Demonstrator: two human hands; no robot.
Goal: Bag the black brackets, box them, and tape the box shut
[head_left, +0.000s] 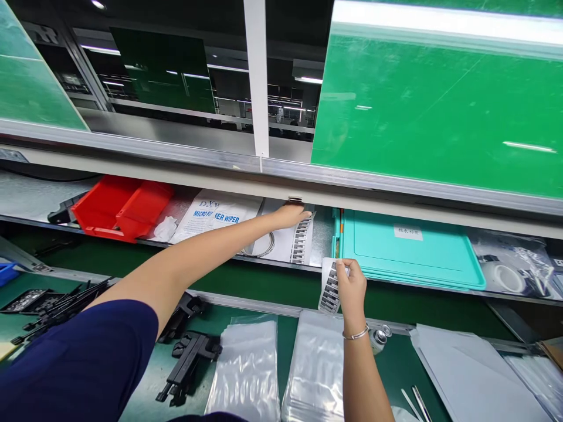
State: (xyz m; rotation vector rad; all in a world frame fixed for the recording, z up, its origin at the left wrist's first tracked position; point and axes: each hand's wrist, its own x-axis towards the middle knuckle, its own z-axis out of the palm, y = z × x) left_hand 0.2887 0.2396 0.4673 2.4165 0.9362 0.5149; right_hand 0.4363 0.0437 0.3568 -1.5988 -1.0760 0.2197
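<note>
My right hand (pixel 352 287) is closed, pinching the edge of a small white label sheet (pixel 329 286) printed with rows of black-and-white labels. The sheet hangs just in front of the shelf edge. My left hand (pixel 290 217) reaches onto the shelf, at the top of another printed label sheet (pixel 301 241). Most of its fingers are hidden under the shelf beam, so I cannot see whether they grip anything. A small dark clip-like piece (pixel 294 200) shows at the beam just above this hand. Beside the sheet lies a thin coiled ring (pixel 265 245).
Along the shelf (pixel 323 234) are a red bin (pixel 127 220), a microfiber wiper pack (pixel 211 217) and turquoise lids (pixel 409 252). Below, the green bench holds black plastic parts (pixel 189 366), clear bags (pixel 248 363), a small metal-capped bottle (pixel 379 338) and white sheets (pixel 475 375).
</note>
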